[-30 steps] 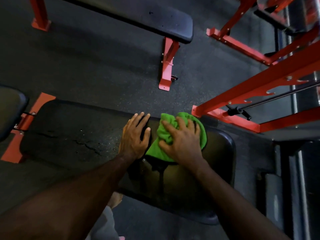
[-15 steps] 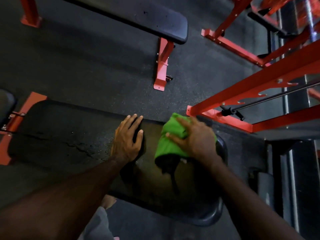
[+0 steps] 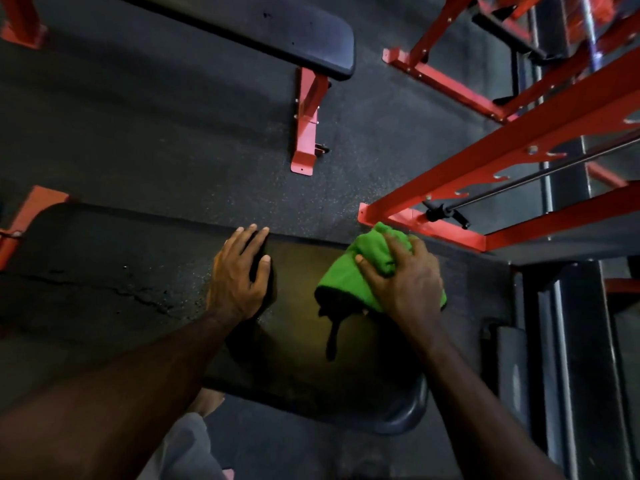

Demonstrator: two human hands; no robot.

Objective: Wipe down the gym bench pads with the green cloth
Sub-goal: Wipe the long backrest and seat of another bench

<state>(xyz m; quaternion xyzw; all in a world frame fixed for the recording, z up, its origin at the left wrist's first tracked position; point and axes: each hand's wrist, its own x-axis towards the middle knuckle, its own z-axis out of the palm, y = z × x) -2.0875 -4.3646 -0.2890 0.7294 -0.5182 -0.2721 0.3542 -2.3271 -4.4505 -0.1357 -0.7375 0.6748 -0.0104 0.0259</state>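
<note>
A black bench pad (image 3: 304, 344) runs across the lower middle of the view, cracked on its left part. The bunched green cloth (image 3: 349, 271) lies at the pad's far right corner, and my right hand (image 3: 405, 282) presses down on it with fingers curled over the bunch. My left hand (image 3: 240, 275) rests flat on the pad's far edge, fingers spread, holding nothing. A dark strip hangs below the cloth onto the pad.
A second black bench pad (image 3: 277, 32) on a red leg (image 3: 306, 123) stands farther away. A red rack frame (image 3: 502, 168) with a steel bar (image 3: 519, 185) crowds the right side, close to the cloth. Dark rubber floor (image 3: 156, 133) lies between the benches.
My right hand has slid the green cloth rightward and away, toward the pad's far right corner. My left hand has stayed braced on the pad's far edge.
</note>
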